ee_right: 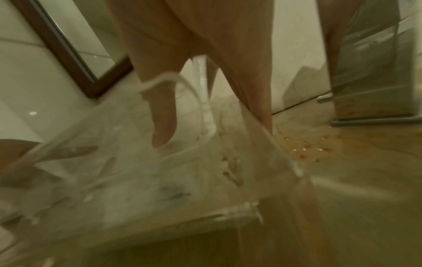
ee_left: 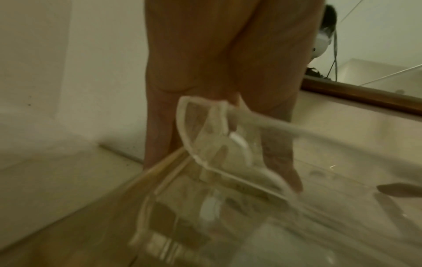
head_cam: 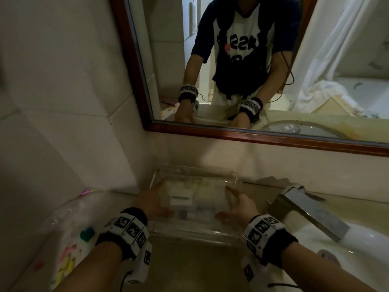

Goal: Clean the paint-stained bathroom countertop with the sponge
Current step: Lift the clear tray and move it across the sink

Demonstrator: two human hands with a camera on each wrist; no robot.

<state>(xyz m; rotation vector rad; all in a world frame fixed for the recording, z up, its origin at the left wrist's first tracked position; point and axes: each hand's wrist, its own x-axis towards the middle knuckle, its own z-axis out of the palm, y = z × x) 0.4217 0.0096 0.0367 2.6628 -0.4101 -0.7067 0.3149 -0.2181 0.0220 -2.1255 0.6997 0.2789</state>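
Note:
A clear plastic tray (head_cam: 195, 231) with small white packets inside stands at the back of the beige countertop (head_cam: 189, 268), against the wall. My left hand (head_cam: 156, 202) grips its left wall, and my right hand (head_cam: 233, 206) grips its right wall. In the right wrist view the thumb (ee_right: 164, 124) lies inside the tray (ee_right: 128, 180) and the fingers run down outside its wall. Through the clear wall (ee_left: 205, 144) the left wrist view shows my left hand (ee_left: 228, 72). Orange paint specks (ee_right: 303, 150) dot the countertop (ee_right: 365, 180) right of the tray. No sponge is in view.
A chrome faucet (head_cam: 305, 211) stands just right of the tray, over the white sink (head_cam: 341, 251). A clear bag with colourful prints (head_cam: 69, 239) lies at the left by the tiled wall. A wood-framed mirror (head_cam: 134, 66) hangs above.

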